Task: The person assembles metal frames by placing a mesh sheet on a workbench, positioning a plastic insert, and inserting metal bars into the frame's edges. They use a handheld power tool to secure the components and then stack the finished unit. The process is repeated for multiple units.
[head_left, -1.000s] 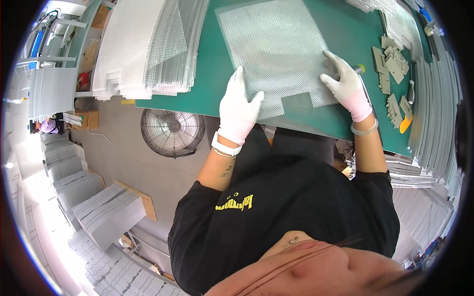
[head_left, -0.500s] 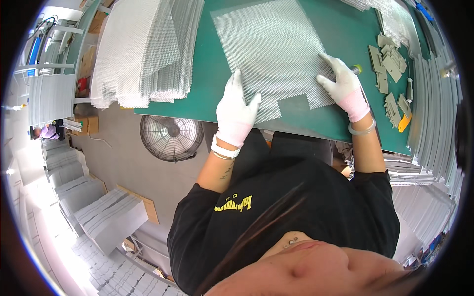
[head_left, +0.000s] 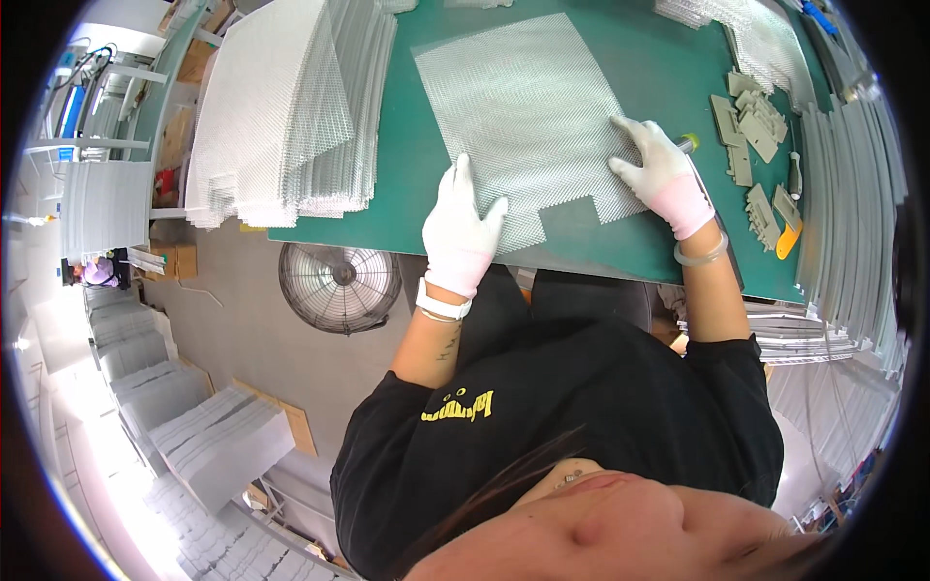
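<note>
A silvery mesh sheet (head_left: 528, 107) lies flat on a green desk (head_left: 659, 58), its notched side turned to the desk's near edge, as a person's white-gloved left hand (head_left: 458, 228) and right hand (head_left: 664, 179) flank it. The left hand's fingers (head_left: 461, 172) lie close together at the sheet's left border, pointing away from the desk's near edge, the thumb spread well apart over the mesh. At the opposite border, the right hand's fingers reach across to the sheet, the thumb spread apart from the index finger and both tips at the mesh; how firmly either hand presses cannot be told. A thick stack of mesh sheets (head_left: 271, 107) covers the desk's left side by the near left corner. Toward the desk's right edge lie loose beige plates (head_left: 726, 121), with a yellow-handled tool (head_left: 790, 239) closer to the near right corner. A caged fan (head_left: 340, 288) stands past the near edge, at left
</note>
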`<state>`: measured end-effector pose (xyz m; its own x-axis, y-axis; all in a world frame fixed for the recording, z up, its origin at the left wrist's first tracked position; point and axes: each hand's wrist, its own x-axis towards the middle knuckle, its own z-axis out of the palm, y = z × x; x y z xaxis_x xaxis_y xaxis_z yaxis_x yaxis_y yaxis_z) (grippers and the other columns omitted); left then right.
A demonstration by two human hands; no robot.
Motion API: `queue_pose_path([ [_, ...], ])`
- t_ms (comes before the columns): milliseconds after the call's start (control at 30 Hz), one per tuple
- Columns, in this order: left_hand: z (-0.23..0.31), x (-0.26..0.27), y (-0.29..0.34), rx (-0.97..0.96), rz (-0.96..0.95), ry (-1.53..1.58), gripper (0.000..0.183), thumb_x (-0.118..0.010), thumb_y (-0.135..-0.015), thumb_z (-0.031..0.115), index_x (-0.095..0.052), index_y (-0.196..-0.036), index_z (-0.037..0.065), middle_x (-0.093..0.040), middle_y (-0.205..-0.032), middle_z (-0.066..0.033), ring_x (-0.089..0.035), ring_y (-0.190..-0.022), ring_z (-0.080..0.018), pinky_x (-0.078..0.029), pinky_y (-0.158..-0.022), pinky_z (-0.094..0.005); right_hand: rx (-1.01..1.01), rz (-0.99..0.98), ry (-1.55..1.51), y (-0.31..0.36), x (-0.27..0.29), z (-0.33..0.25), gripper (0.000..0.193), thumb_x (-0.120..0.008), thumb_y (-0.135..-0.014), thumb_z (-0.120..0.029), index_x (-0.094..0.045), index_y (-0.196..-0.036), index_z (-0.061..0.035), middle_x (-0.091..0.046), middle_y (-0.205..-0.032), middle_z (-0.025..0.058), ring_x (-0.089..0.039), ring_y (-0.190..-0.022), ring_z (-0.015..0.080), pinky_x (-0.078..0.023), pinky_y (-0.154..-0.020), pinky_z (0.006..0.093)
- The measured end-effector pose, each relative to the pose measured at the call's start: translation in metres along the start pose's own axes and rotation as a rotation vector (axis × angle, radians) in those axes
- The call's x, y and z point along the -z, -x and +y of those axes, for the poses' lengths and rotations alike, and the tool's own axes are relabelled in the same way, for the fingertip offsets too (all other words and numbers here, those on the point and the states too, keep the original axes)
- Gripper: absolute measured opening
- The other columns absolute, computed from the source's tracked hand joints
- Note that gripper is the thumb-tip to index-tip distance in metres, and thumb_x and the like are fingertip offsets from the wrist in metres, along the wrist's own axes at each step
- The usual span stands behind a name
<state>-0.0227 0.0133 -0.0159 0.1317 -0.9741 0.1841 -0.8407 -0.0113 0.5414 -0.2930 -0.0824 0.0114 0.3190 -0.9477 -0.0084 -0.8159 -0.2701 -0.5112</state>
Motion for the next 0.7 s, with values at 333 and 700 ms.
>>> queue_pose_path([
  [333, -0.014, 0.017, -0.015, -0.253, -0.105, -0.423, 0.069, -0.067, -0.086, 0.044, -0.049, -0.144, 0.011, -0.041, -0.149, -0.0204, -0.036, -0.136, -0.0482, -0.024, -0.111, -0.0619, 0.018, -0.009, 0.367, -0.001, 0.017, -0.022, 0.036, -0.067, -0.087, -0.032, -0.066, -0.12, -0.0172, -0.061, -0.107, 0.0182, -0.065, -0.091, 0.0356, -0.054, -0.08, 0.0427],
  [700, 0.006, 0.059, -0.053, -0.438, -0.389, -0.587, 0.056, -0.065, -0.086, 0.04, -0.057, -0.133, 0.011, -0.05, -0.141, -0.0147, -0.037, -0.139, -0.0387, -0.015, -0.118, -0.0603, -0.335, 0.489, 0.694, -0.124, 0.173, 0.02, 0.064, -0.064, -0.084, -0.051, -0.063, -0.119, 0.0029, -0.065, -0.113, 0.0272, -0.061, -0.11, 0.0403, -0.049, -0.094, 0.0484],
])
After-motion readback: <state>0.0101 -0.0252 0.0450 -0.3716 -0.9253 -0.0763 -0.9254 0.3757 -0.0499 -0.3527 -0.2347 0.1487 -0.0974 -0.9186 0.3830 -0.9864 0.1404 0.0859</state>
